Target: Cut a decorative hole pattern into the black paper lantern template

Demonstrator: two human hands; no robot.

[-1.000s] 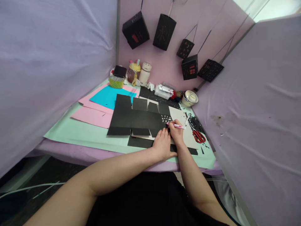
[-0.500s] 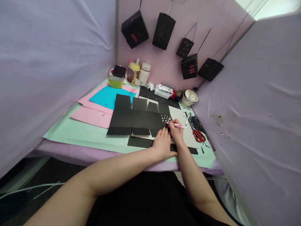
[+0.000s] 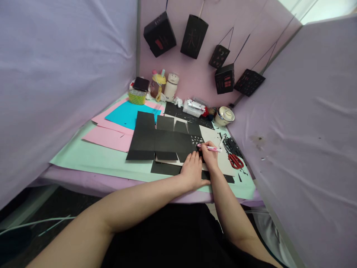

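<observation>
A black card cutout [image 3: 167, 141] with flaps lies over white and black sheets on the table. Small triangular holes [image 3: 196, 140] show near its right end. My left hand [image 3: 192, 172] rests flat on the card's lower right edge, fingers stretched and thumb out to the side. Just right of it, my right hand [image 3: 210, 156] is closed round a pink and white pen-like tool [image 3: 210, 148], whose tip is at the card just below the cut holes. The exact contact of the tip is too small to tell.
Red-handled scissors [image 3: 235, 161] and black scraps [image 3: 233, 146] lie at the right. Pink sheets [image 3: 108, 139] and a blue sheet [image 3: 125, 115] are at the left. Behind stand a white bottle [image 3: 171, 87], a clear box [image 3: 193, 108] and a round tub [image 3: 224, 115]. Black lanterns [image 3: 194, 36] hang above.
</observation>
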